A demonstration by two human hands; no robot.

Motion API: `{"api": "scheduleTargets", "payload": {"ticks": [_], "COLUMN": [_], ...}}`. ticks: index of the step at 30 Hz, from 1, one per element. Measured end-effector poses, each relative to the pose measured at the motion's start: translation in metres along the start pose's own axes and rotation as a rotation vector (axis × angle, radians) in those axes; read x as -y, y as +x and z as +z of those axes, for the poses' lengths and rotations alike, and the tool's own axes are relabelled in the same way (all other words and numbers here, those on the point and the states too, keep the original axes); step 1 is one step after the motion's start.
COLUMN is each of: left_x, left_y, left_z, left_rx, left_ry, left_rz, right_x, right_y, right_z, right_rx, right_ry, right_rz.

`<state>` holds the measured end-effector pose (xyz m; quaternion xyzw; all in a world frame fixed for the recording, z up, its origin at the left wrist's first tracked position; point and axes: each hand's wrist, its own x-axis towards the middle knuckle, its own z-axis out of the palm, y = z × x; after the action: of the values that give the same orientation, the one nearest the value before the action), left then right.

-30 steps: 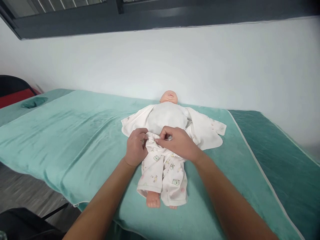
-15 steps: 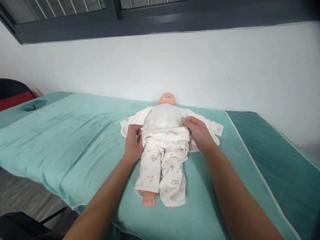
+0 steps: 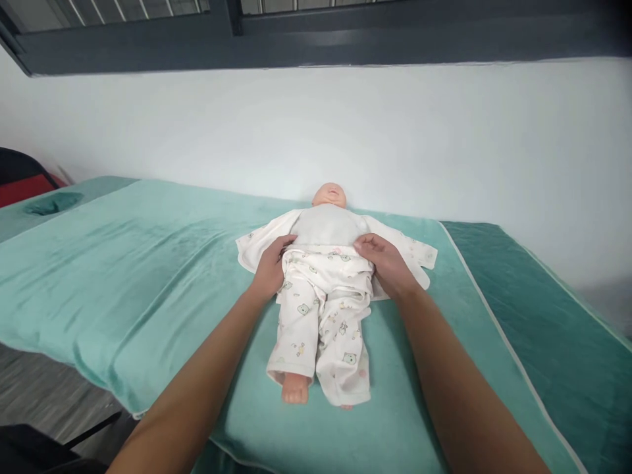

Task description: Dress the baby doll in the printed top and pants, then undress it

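A baby doll [image 3: 330, 195] lies on its back, head toward the wall and feet toward me. It wears white printed pants [image 3: 300, 322], and an open white jacket [image 3: 402, 245] spreads out at both sides of its pale torso [image 3: 323, 225]. At the waistband's left end, my left hand [image 3: 272, 264] is closed with the fingertips on the cloth. My right hand [image 3: 384, 260] pinches the waistband near its right end. One foot [image 3: 295, 388] pokes out of the left pant leg; the other foot shows only as a sliver under the right cuff.
A teal cover [image 3: 123, 276] with several wrinkles lies over the bed, with a darker teal strip [image 3: 543, 316] at the right. Behind stands a white wall [image 3: 316, 131] below a dark window frame [image 3: 395, 36]. A black and red object [image 3: 22, 181] is at the far left.
The waistband has moved up the doll's belly and lies flatter. My left hand has shifted up and inward; my right hand has moved slightly inward along the band.
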<state>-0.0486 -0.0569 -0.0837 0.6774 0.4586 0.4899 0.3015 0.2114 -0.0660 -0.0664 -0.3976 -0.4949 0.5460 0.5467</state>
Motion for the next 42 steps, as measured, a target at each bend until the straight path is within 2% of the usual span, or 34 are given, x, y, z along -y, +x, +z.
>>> {"api": "scheduleTargets", "payload": {"ticks": [3,6,8,13,16,21,25,31,36,39,42], "left_x": [0.003,0.008,0.009,0.006,0.009,0.017,0.013,0.005,0.003,0.001,-0.003], "left_y": [0.013,0.031,0.039,0.042,0.04,0.041,0.039,0.034,0.032,0.031,0.03], "left_z": [-0.003,-0.004,-0.004,-0.009,-0.008,-0.005,-0.01,-0.015,-0.013,-0.01,-0.007], "left_rx": [-0.014,-0.026,-0.043,-0.099,-0.11,-0.001,0.073,0.236,0.367,0.372,0.346], "left_ry": [-0.033,-0.174,-0.298,-0.419,-0.426,-0.222,-0.156,-0.326,-0.518,-0.596,-0.655], "left_rz": [-0.062,-0.139,-0.183,-0.279,-0.322,-0.303,-0.427,-0.576,-0.631,-0.63,-0.63], "right_x": [0.006,0.01,0.01,0.005,0.0,-0.005,-0.001,0.0,-0.001,-0.003,-0.007], "right_y": [0.0,-0.001,0.0,0.007,0.012,0.013,0.008,0.005,0.004,0.005,0.007], "right_z": [-0.015,-0.02,-0.016,0.007,0.013,0.008,-0.002,-0.015,-0.018,-0.017,-0.013], "right_rx": [0.171,0.203,0.104,-0.322,-0.43,-0.288,-0.157,0.056,0.199,0.209,0.152], "right_ry": [-0.125,-0.201,-0.224,-0.298,-0.382,-0.435,-0.439,-0.271,-0.15,-0.157,-0.178], "right_rz": [0.031,0.03,-0.019,-0.198,-0.204,0.012,0.095,0.206,0.212,0.193,0.168]}}
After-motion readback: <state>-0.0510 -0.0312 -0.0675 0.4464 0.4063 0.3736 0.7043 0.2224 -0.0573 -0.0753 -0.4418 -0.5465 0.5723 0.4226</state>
